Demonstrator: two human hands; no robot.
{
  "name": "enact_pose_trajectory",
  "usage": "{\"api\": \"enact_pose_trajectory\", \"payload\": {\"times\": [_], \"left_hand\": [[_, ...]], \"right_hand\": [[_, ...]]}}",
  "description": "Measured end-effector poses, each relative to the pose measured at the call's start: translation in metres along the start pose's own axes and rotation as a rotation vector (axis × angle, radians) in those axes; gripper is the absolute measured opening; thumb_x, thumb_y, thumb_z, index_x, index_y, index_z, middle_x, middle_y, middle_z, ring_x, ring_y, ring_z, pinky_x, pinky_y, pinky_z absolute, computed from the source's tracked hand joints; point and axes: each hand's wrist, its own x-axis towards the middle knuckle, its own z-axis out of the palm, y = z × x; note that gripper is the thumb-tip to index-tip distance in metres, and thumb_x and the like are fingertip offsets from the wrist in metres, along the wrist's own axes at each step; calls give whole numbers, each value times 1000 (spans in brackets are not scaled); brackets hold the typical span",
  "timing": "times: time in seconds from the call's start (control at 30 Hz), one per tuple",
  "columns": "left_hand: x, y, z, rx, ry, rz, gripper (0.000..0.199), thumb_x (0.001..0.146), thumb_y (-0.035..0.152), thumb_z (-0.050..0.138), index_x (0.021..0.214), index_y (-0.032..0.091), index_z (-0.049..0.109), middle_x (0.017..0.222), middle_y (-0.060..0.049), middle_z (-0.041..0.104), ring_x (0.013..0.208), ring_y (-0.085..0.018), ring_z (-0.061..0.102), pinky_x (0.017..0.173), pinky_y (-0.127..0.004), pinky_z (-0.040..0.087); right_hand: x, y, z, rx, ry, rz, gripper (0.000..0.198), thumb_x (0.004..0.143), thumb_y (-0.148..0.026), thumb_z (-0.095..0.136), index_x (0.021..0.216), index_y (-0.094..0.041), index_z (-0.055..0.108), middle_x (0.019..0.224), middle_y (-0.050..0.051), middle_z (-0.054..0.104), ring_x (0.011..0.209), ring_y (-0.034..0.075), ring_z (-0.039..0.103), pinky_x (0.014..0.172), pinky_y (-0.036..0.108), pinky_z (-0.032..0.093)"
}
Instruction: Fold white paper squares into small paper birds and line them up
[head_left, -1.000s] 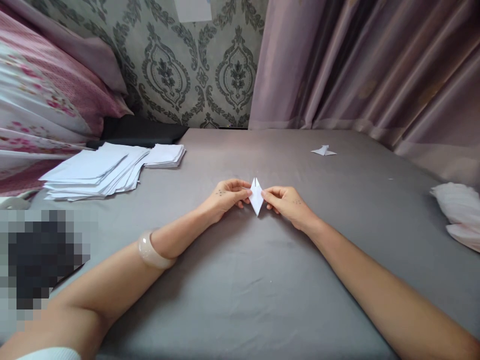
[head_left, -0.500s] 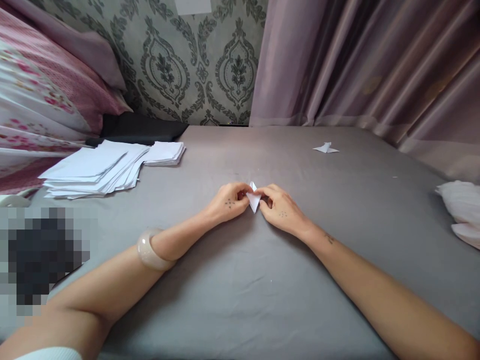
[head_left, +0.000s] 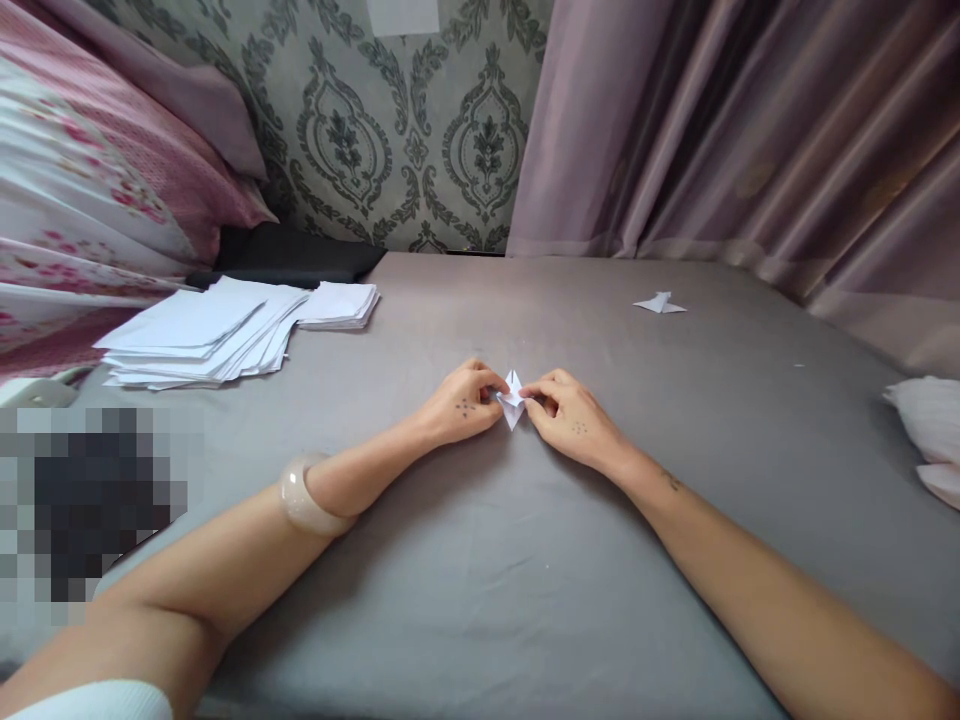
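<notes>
A small folded piece of white paper (head_left: 512, 412), diamond-shaped with a slit at its far tip, is held between my two hands just above the grey sheet (head_left: 480, 560). My left hand (head_left: 466, 402) pinches its left edge between thumb and fingers. On the opposite edge, the thumb and index finger of my right hand (head_left: 576, 418) are closed on the paper. The folds beneath my fingertips are partly hidden. A finished-looking folded paper bird (head_left: 660, 303) lies farther back on the right.
Stacked white paper sheets (head_left: 187, 335) lie at the left, beside a smaller stack of paper squares (head_left: 339, 305). Behind them is a black cloth (head_left: 300, 255). Purple curtains (head_left: 675, 130) hang at the right, and a white bundle (head_left: 926, 415) sits at the right edge.
Between my hands the folded paper has spread slightly wider, with its middle opened out. My hands have drawn a little apart. The whole view has shifted slightly.
</notes>
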Motion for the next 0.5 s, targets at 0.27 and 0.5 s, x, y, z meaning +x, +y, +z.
{"api": "enact_pose_trajectory", "payload": {"times": [0.27,0.5], "left_hand": [[8,-6,1,2,32,-45,19,81,28,56,82,15,71,81,-4,59,68,-13,53,66,-24,42],[9,2,-5,-25,4,-91,22,84,28,54,78,14,71,74,-4,61,67,-14,53,62,-24,39]], "right_hand": [[5,-3,-1,-12,11,19,21,86,-26,50,82,-20,69,85,5,61,71,14,56,73,29,43],[12,-4,-2,-17,3,115,18,83,-29,54,79,-20,69,87,5,63,70,15,57,72,31,43]]}}
